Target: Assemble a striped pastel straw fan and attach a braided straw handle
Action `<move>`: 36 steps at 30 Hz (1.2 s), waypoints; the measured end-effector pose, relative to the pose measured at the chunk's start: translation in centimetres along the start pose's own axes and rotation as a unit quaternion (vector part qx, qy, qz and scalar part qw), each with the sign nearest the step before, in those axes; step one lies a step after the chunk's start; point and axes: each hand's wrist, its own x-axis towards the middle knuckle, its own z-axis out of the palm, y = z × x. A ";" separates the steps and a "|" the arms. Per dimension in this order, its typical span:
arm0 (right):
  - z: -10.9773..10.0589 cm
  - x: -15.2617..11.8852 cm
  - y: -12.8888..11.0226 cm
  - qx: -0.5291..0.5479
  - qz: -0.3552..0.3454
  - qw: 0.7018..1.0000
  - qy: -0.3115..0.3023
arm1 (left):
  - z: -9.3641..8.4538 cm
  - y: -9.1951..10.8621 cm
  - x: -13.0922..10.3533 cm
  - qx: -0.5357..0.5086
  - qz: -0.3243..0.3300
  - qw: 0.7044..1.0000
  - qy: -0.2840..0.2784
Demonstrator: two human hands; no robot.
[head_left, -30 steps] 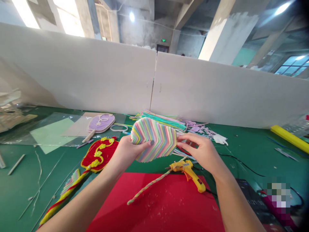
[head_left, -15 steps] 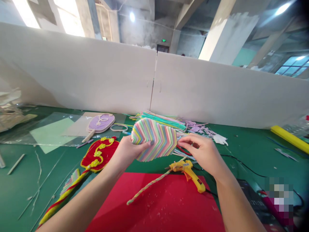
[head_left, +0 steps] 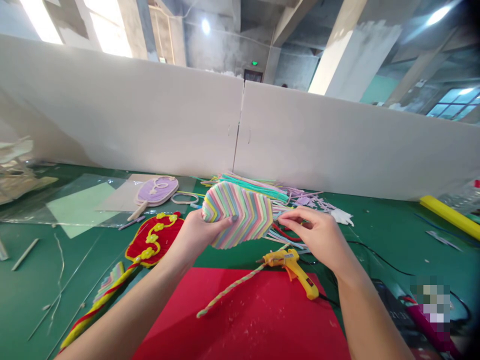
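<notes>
Green table, left hand gripping striped panel; right hand beside

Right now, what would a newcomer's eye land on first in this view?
Probably the pastel chevron-striped panel in the left hand, mid-view. Then the red fan-shaped piece with yellow flowers, left of it, and the yellow glue gun across the far edge of the red sheet.
</notes>
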 end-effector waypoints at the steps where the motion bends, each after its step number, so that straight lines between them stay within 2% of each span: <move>1: 0.1 0.0 0.0 0.001 0.001 1.000 -0.001 | 0.0 0.1 0.0 -0.003 -0.002 1.000 0.002; 13: 1.1 0.2 0.9 0.042 -0.003 0.999 -0.006 | -0.1 -0.3 0.5 0.002 -0.004 1.000 -0.003; 19: 1.8 0.4 0.9 -0.016 -0.126 0.990 0.065 | -0.2 -1.0 0.8 -0.086 -0.051 0.994 -0.031; 23: 2.3 0.1 1.1 -0.059 -0.202 0.972 0.100 | -0.1 -1.0 0.9 -0.112 -0.077 0.991 -0.017; 26: 2.7 -0.1 1.6 -0.081 -0.231 0.963 0.114 | 0.1 -0.9 0.8 -0.141 -0.102 0.983 -0.050; 28: 2.9 -0.1 1.9 -0.087 -0.233 0.962 0.115 | 0.3 -0.9 0.8 -0.148 -0.108 0.981 -0.056; 32: 2.9 0.1 1.7 -0.058 -0.209 0.971 0.104 | 0.2 -1.1 0.8 -0.077 -0.057 0.995 0.005; 36: 2.9 0.3 1.0 -0.008 -0.142 0.986 0.085 | 0.0 -1.0 0.8 0.012 -0.005 1.000 0.028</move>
